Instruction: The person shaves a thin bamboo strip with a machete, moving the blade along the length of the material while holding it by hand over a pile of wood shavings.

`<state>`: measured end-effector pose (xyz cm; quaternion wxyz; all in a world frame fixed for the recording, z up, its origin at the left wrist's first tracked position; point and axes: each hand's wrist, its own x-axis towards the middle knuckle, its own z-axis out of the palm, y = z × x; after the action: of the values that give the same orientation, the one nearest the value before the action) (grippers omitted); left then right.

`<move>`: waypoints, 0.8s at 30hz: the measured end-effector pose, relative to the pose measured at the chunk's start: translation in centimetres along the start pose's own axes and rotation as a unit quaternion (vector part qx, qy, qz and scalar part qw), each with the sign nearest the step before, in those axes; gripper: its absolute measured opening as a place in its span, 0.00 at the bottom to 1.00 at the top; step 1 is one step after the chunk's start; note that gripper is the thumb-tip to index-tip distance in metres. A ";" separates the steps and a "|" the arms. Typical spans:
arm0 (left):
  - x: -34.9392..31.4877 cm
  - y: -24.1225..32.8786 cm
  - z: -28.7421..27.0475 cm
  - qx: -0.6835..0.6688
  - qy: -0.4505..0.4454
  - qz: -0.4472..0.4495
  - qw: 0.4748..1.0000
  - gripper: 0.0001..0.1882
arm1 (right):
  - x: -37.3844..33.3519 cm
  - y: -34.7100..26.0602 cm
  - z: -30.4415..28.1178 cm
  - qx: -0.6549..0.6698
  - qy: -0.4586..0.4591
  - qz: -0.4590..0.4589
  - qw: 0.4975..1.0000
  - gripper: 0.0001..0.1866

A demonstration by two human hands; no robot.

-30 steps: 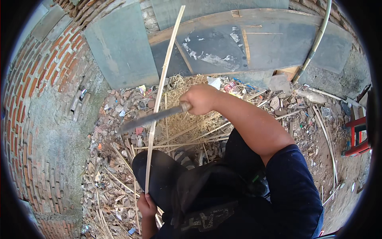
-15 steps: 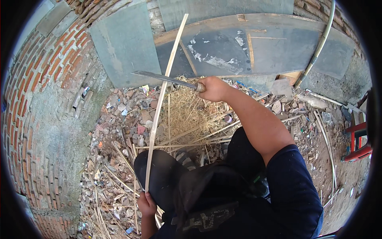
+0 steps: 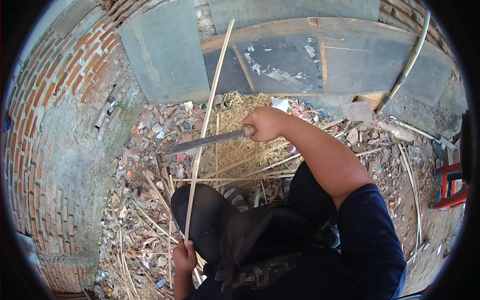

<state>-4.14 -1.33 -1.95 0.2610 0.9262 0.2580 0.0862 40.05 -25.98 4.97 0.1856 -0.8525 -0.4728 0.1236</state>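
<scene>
My left hand [image 3: 184, 257], low in the picture beside my bent knee, is closed around the near end of a long pale wooden strip [image 3: 212, 95]. The strip slants up and away over my knee toward the panels. My right hand [image 3: 265, 124] grips the short handle of a machete [image 3: 205, 143], its arm stretched out ahead. The long grey blade points left and crosses the strip around its middle, seeming to touch it. Below and beyond the blade lies a heap of curly pale shavings [image 3: 245, 120] on the ground.
Stones and litter cover the ground, with loose strips [image 3: 245, 176] lying across it. A brick wall [image 3: 55, 165] rises on the left; grey panels [image 3: 280, 60] lean ahead, beside a pole [image 3: 407, 62]. A red plastic stool [image 3: 448, 187] stands at the right.
The machete has come down along the strip toward me, from its upper part to around the middle. My left hand still holds the near end; the view has shifted slightly.
</scene>
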 end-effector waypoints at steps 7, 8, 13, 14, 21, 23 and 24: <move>-0.5 0.4 -0.8 -0.003 -0.005 -0.006 1.000 0.23 | -0.3 -0.3 -0.2 0.006 0.017 0.016 1.000 0.11; -0.4 0.5 -0.8 -0.008 -0.011 -0.010 1.000 0.23 | -0.4 -0.3 -0.3 0.006 0.016 0.017 1.000 0.11; -0.1 0.5 -0.3 0.011 -0.009 -0.011 1.000 0.24 | -0.5 0.1 -0.5 -0.008 0.021 0.015 1.000 0.12; -0.1 0.6 -0.3 0.013 -0.011 -0.012 1.000 0.24 | -0.4 0.2 -0.6 -0.009 0.023 0.016 1.000 0.12; -0.2 1.3 -0.5 0.009 -0.008 0.004 1.000 0.24 | -0.6 0.4 -0.9 0.001 0.030 0.024 0.999 0.12; -0.2 1.4 -0.4 0.007 -0.009 -0.004 1.000 0.24 | -0.6 0.5 -0.9 0.001 0.028 0.026 0.999 0.12; -0.1 1.4 -0.4 0.005 -0.009 -0.012 1.000 0.24 | -0.6 0.6 -0.9 0.004 0.030 0.026 0.999 0.12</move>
<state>-3.74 -2.24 -0.89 0.2595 0.9252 0.2669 0.0735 40.53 -26.90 5.50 0.2000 -0.8670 -0.4441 0.1053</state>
